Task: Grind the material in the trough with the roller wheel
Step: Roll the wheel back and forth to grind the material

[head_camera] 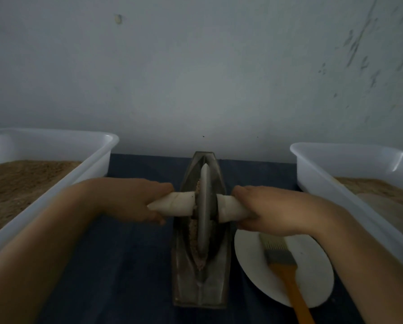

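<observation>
A dark metal boat-shaped trough (201,286) lies lengthwise in front of me on a blue cloth. A grey roller wheel (205,206) stands on edge in its groove, about mid-length. Brownish granular material (194,242) lines the groove beside and in front of the wheel. A pale wrapped axle handle sticks out on each side of the wheel. My left hand (135,199) grips the left handle (176,204), and my right hand (263,209) grips the right handle (228,210).
Two white plastic tubs holding brown powder flank the trough, one at the left (86,169) and one at the right (317,174). A white plate (254,260) at the lower right carries a brush (283,265) with an orange handle. A grey wall stands close behind.
</observation>
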`<state>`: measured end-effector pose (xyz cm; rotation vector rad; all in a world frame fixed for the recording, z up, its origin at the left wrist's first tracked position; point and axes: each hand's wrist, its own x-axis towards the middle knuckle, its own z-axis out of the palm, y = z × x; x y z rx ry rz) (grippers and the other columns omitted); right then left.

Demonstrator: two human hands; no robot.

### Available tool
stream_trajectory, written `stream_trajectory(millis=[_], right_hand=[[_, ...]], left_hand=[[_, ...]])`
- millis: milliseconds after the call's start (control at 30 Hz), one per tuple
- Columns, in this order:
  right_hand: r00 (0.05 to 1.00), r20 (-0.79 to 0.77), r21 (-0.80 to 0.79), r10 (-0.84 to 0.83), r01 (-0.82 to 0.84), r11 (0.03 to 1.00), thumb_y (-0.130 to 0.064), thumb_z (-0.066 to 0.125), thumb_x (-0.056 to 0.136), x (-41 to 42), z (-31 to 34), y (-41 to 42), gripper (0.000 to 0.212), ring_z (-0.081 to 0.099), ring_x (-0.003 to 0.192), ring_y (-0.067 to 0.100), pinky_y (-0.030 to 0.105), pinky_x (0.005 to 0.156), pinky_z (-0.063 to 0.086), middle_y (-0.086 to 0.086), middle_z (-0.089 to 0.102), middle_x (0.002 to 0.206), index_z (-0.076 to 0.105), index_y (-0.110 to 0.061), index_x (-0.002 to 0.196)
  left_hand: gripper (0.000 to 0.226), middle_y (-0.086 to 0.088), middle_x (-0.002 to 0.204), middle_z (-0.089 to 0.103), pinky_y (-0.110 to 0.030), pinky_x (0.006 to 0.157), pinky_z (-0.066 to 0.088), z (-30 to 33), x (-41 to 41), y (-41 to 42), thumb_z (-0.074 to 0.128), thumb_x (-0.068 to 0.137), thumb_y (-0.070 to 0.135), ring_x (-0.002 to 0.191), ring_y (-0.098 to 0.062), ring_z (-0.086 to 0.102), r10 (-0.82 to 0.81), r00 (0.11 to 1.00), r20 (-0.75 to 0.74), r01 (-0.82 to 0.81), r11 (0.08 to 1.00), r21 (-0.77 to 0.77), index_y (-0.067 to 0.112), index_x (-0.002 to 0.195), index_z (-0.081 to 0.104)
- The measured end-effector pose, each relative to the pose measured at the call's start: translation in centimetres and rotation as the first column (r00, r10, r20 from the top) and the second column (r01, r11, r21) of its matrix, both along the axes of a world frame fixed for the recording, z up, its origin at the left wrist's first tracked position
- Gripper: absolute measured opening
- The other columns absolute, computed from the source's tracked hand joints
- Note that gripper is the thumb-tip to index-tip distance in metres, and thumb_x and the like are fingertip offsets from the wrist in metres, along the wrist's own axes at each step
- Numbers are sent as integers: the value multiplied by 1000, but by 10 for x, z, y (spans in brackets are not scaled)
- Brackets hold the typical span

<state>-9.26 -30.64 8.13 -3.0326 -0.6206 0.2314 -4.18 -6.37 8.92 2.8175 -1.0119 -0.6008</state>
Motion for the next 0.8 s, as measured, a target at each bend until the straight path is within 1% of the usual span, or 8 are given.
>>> stream_trajectory(millis=[100,167,233,300,400,567,700,800], right_hand=[[973,230,-1,-12,12,1000,-28,53,92,18,-16,-3,18,41,85,13,30,67,25,-7,42,93,36,-24,97],[920,391,18,-24,19,1000,-24,53,91,34,-30,-7,22,44,95,17,31,70,21,-2,47,105,43,-21,110],[860,509,38,-39,22,999,-23,55,89,48,-43,-11,30,45,100,20,31,72,20,0,50,109,46,-18,117],[825,561,77,-65,26,997,-21,59,87,57,-51,-14,35,47,102,23,32,75,23,4,52,112,50,-15,120],[820,563,123,-100,36,992,-17,64,84,61,-55,-18,42,48,103,27,34,80,28,9,53,114,52,-12,123],[853,513,37,-90,83,996,-28,55,90,53,-48,-13,41,48,105,21,32,76,24,2,53,119,44,-18,128],[928,369,-64,-47,76,995,-26,53,91,31,-30,-5,27,48,95,18,30,70,25,2,52,113,43,-17,115],[976,218,-100,-8,31,995,-27,52,92,11,-16,-2,20,43,81,12,28,65,30,0,51,104,40,-17,105]], left_hand=[[28,6,109,48,-26,87,40,-13,14,-2,56,91,30,97,-9,49,45,995,84,-39,997,-72,26,112,40],[30,4,114,46,-29,87,38,-26,26,-5,54,91,33,100,-12,48,85,963,257,-64,994,-86,25,115,38],[36,2,120,45,-34,90,34,-43,36,-9,50,92,38,108,-17,46,132,851,509,-92,990,-102,24,122,37],[40,2,122,45,-36,93,30,-57,43,-15,51,91,37,110,-19,45,176,692,700,-83,983,-165,24,126,39],[40,1,119,49,-37,92,28,-62,46,-22,56,88,30,106,-21,46,202,587,784,-45,975,-217,22,125,44],[36,6,116,51,-31,84,35,-50,39,-17,54,89,38,105,-16,51,159,700,696,-33,981,-192,26,119,39],[40,11,110,55,-22,78,36,-31,24,-8,62,82,39,100,-9,55,35,831,556,-8,999,-52,29,115,41],[31,12,99,53,-20,74,36,-20,12,-6,63,83,35,94,-7,54,-39,916,399,33,999,24,29,105,42]])
